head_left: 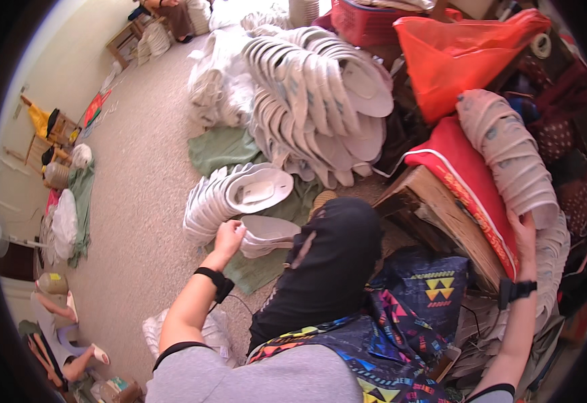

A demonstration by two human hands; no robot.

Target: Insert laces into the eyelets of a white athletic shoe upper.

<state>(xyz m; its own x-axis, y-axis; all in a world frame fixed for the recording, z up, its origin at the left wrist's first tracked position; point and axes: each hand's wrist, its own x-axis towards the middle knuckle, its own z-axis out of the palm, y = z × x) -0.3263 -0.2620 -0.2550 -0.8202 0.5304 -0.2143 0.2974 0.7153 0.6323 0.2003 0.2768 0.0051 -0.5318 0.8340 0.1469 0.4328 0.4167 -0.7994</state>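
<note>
My left hand (229, 238) is closed beside a stack of nested white fabric shoe uppers (202, 208) on the floor. Whether anything is pinched in its fingers is hidden. Just to its right lies another small pile of white uppers (270, 232), close to my knee. Out to the right, my right hand (524, 234) grips the lower end of a long nested column of beige shoe uppers (508, 151). That column leans along a red cushion (458, 178). Below the hand, more beige uppers (554, 258) continue downward, partly behind my forearm.
A large heap of pale uppers (313, 101) stands ahead on green cloth (219, 151). A wooden box edge (451, 215) stands right of my knee. A red plastic bag (454, 60) lies at the far right. People sit at the far left (58, 336) and back.
</note>
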